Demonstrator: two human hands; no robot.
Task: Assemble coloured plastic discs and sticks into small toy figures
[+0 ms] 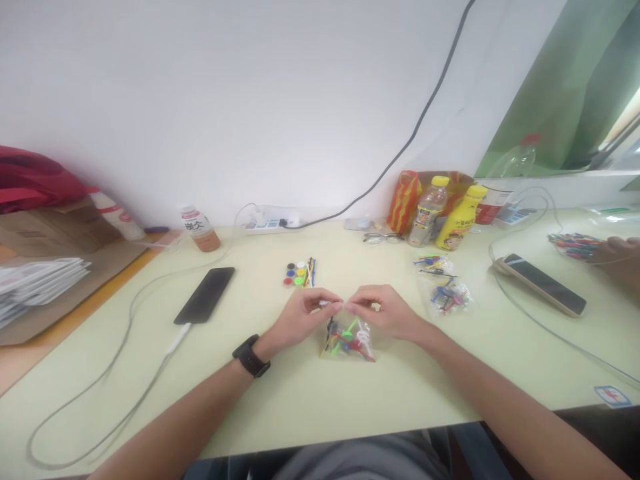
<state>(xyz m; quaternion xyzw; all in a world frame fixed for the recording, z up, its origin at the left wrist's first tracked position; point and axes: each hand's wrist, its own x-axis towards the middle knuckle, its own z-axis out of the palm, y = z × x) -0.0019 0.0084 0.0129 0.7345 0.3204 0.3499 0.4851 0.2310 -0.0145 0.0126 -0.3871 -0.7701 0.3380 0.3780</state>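
Observation:
A small clear plastic bag [349, 343] hangs or rests below my fingers, filled with green, red, white, blue and black plastic pieces. My left hand [306, 313] pinches the bag's top edge between thumb and fingers. Close beside it, my right hand [385, 312] pinches the same edge, and the two sets of fingertips nearly touch. Beyond my left hand lie several round coloured discs [295, 273] and a few thin coloured sticks [311, 272]. To the right of my right hand is another clear bag of coloured pieces [450, 297], with more loose pieces [435, 265] behind it.
A black phone [206, 295] with a charging cable lies left; another phone [545, 283] lies right. Bottles [200, 229] [460, 217], glasses [383, 237] and a power strip [265, 223] stand along the wall. Another person's hand [620, 257] is near coloured sticks [575, 245].

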